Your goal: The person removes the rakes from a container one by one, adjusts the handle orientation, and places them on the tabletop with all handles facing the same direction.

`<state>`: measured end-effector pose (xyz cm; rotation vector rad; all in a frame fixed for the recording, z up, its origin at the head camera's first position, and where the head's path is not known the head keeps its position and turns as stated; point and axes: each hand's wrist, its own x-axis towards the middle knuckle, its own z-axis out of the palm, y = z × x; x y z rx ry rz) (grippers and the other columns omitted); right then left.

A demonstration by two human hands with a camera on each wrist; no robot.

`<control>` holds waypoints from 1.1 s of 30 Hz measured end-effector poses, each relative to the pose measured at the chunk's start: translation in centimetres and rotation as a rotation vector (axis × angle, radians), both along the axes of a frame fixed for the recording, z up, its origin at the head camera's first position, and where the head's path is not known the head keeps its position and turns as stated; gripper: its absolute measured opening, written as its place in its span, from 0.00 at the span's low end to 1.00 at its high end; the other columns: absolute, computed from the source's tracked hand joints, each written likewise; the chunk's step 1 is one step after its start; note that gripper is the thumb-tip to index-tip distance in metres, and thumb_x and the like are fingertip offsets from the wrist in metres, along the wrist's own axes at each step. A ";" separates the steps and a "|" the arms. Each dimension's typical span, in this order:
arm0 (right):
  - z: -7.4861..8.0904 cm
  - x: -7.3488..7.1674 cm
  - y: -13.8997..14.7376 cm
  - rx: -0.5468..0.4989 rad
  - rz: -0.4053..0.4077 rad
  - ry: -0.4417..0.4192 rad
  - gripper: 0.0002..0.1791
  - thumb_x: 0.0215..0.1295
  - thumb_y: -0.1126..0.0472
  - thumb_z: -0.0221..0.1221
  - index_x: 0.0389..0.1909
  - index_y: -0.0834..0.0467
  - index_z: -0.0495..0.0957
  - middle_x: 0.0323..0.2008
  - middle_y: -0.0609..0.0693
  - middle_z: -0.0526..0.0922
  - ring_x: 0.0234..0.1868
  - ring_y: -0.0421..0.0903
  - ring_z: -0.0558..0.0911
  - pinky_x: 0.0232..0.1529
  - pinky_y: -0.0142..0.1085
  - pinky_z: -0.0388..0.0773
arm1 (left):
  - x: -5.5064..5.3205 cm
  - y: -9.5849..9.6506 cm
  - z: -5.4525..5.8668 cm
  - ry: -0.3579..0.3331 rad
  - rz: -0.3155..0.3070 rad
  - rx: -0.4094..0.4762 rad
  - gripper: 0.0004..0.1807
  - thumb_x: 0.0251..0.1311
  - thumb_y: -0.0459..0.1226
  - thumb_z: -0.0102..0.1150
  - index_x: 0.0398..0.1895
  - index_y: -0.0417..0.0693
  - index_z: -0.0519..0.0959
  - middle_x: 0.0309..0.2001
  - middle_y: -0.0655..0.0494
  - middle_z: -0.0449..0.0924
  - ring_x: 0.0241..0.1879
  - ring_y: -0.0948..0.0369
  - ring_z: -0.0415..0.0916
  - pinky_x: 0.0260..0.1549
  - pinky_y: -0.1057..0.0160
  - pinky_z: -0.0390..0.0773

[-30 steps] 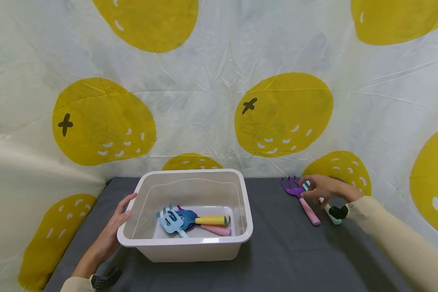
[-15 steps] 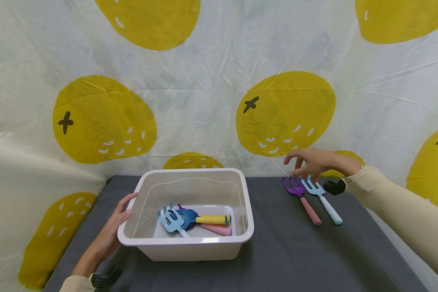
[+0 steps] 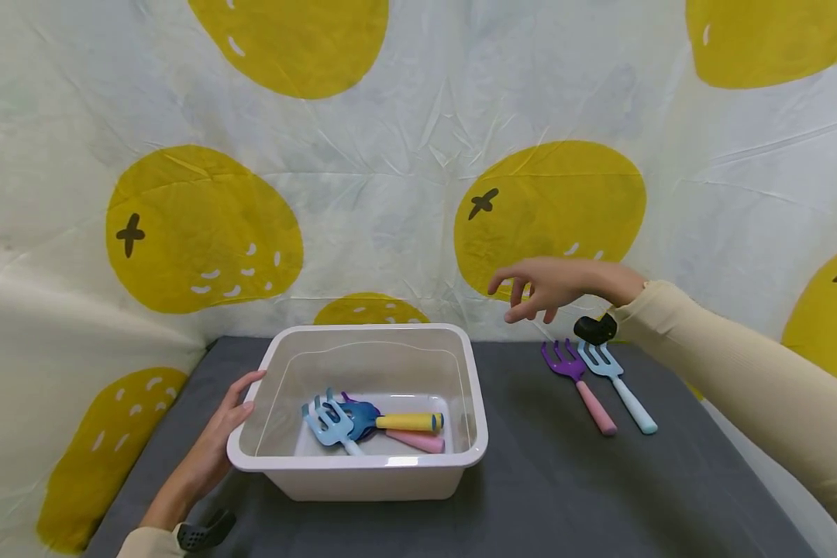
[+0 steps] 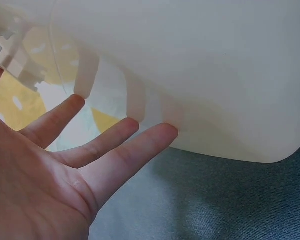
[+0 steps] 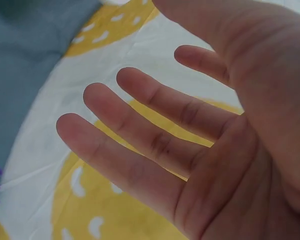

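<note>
In the head view, my left hand point(image 3: 209, 442) rests against the left side of a white plastic tub point(image 3: 356, 463). Straight fingers touch its outer wall point(image 4: 225, 75) in the left wrist view. Inside lie a light blue hand fork point(image 3: 331, 425), a blue tool with a yellow handle point(image 3: 408, 421), and a pink handle point(image 3: 418, 442) partly hidden beneath. My right hand point(image 3: 547, 283) hovers above the table's back edge, fingers spread and holding nothing. Below and right of it, a purple hand fork with pink handle point(image 3: 595, 407) and a light blue hand fork point(image 3: 633, 404) lie side by side.
A dark grey cloth covers the table point(image 3: 530, 496). Behind and to the sides hangs a white curtain point(image 3: 384, 225) with large yellow fruit prints, close to the table's back edge.
My right hand has risen from beside the two forks on the table and moved left, leaving both lying there. The left hand and the tub have stayed put.
</note>
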<state>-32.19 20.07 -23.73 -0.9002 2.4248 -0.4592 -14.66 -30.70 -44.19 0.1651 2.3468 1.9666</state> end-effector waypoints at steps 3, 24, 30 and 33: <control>0.6 -0.1 -1.3 0.000 0.023 0.001 0.33 0.68 0.49 0.68 0.70 0.52 0.69 0.51 0.56 0.83 0.42 0.49 0.86 0.38 0.45 0.87 | 0.0 0.1 0.0 0.007 0.000 -0.006 0.28 0.80 0.46 0.36 0.79 0.68 0.48 0.76 0.46 0.44 0.59 0.45 0.69 0.49 0.50 0.83; 0.0 0.9 -10.8 -0.035 0.196 -0.101 0.35 0.66 0.51 0.69 0.71 0.48 0.66 0.56 0.57 0.81 0.48 0.56 0.86 0.40 0.44 0.87 | 0.0 0.1 0.0 0.010 -0.012 0.032 0.25 0.81 0.45 0.35 0.77 0.63 0.52 0.72 0.37 0.51 0.53 0.53 0.75 0.46 0.50 0.84; -1.6 0.9 -12.9 -0.049 0.240 -0.109 0.35 0.65 0.49 0.70 0.71 0.46 0.67 0.56 0.53 0.82 0.47 0.48 0.85 0.40 0.45 0.87 | -0.1 0.1 -0.2 0.008 0.006 0.015 0.26 0.80 0.45 0.36 0.77 0.64 0.51 0.73 0.36 0.51 0.56 0.43 0.71 0.47 0.49 0.83; -2.7 1.0 -14.0 -0.063 0.241 -0.142 0.35 0.63 0.48 0.71 0.69 0.45 0.68 0.54 0.50 0.82 0.47 0.47 0.85 0.41 0.47 0.87 | -0.1 0.1 -0.1 0.009 0.014 0.011 0.26 0.80 0.46 0.36 0.77 0.64 0.51 0.73 0.36 0.52 0.57 0.41 0.70 0.47 0.49 0.83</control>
